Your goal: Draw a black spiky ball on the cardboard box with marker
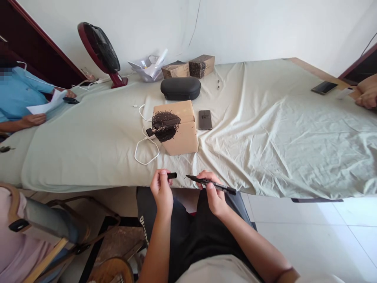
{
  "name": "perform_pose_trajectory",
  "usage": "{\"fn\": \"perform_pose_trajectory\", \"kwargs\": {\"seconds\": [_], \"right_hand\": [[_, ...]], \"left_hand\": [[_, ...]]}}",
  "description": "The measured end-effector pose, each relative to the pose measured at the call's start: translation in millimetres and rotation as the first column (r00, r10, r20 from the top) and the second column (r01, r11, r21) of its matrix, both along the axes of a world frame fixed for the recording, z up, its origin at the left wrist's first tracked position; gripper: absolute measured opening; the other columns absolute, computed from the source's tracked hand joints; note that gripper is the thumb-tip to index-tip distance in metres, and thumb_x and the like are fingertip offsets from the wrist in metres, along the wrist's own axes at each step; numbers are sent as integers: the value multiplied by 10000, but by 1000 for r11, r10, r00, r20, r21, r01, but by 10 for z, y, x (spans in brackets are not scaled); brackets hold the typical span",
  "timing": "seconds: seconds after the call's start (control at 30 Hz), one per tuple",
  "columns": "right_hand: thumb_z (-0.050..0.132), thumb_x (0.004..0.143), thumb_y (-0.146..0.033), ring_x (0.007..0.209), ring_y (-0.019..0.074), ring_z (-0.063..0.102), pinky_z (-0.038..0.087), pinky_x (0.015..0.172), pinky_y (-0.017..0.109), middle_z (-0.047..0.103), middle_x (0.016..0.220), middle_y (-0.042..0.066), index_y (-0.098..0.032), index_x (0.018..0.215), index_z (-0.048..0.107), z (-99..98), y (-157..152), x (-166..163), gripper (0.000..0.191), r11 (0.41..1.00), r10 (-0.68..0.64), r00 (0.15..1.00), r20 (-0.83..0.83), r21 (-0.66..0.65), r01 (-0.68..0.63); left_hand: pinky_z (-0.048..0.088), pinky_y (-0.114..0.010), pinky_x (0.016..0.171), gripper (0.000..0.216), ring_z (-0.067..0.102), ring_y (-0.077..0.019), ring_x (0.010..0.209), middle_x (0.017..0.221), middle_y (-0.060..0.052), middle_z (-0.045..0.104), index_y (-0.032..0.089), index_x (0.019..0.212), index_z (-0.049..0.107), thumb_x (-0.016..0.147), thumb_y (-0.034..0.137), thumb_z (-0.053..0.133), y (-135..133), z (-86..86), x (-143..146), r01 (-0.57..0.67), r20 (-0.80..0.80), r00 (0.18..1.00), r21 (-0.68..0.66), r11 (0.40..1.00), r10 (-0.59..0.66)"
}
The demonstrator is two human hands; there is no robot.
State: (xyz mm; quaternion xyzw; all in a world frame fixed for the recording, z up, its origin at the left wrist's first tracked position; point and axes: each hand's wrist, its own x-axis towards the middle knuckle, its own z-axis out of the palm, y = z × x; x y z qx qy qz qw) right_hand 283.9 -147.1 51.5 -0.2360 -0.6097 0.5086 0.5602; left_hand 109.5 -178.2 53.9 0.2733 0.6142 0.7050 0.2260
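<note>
My left hand [161, 188] is closed round a black marker cap [172, 175], held at the table's near edge. My right hand [212, 188] grips an uncapped black marker [210, 183], its tip pointing left toward the cap, a small gap between them. Just beyond both hands a cardboard box [178, 126] stands on the sheet-covered table [88, 149]; a black scribbled patch [165, 125] covers its left face. A dark phone [205, 119] lies right of the box.
A white cable [145, 151] loops left of the box. Behind it lie a black case [180, 88], two small boxes [188, 67], a plastic bag [149, 68] and a red fan [101, 49]. One person [20, 94] holds paper at left; another hand [366, 94] rests by a phone [324, 87] at right.
</note>
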Motion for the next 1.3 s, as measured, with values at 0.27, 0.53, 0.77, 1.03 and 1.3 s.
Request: {"fn": "perform_pose_trajectory", "kwargs": {"seconds": [0.27,0.53,0.77,1.03,1.3], "right_hand": [[610,1069,-517,740,216,680,586,721,362,754,870,48,-297,1122,806,-31,-34,-147,300,978,139,990,-32,-153,-143],[554,1097,-485,690,217,687,600,664,358,757,862,49,-348,1279,806,-198,-201,-53,340,984,173,977,122,16,-177],[542,1123,-466,576,126,555,467,595,261,691,744,0,-258,1162,749,-464,-925,907,296,822,326,922,209,-544,-167],[436,1161,-354,862,180,681,566,860,387,677,1225,89,-357,1557,461,-98,-7,903,396,919,201,954,220,-381,-106],[379,954,-59,1095,264,645,551,1001,433,652,1278,157,-188,1556,544,196,2396,120,637,992,-29,601,799,99,-84]], "left_hand": [[480,-247,561,528,553,-137,592,693,-3,605,219,756,647,972,702,647,-50,84,209,142,-102,983,-90,986,-151],[495,-315,557,608,596,-188,557,605,-18,598,242,701,573,1014,760,510,-227,-139,408,175,-129,972,-170,970,-198],[597,-365,931,491,762,-217,989,1086,-99,807,222,1233,737,1144,533,367,-694,-403,765,643,-109,656,-437,629,-747],[560,-439,965,303,699,-281,1051,1102,-131,763,202,1153,698,1121,349,435,-198,-707,-309,-71,-772,597,-320,945,-216],[469,-449,876,181,651,-331,981,1053,-134,734,200,1108,730,1028,286,592,189,-808,-506,-277,-850,488,-365,889,-197]]}}
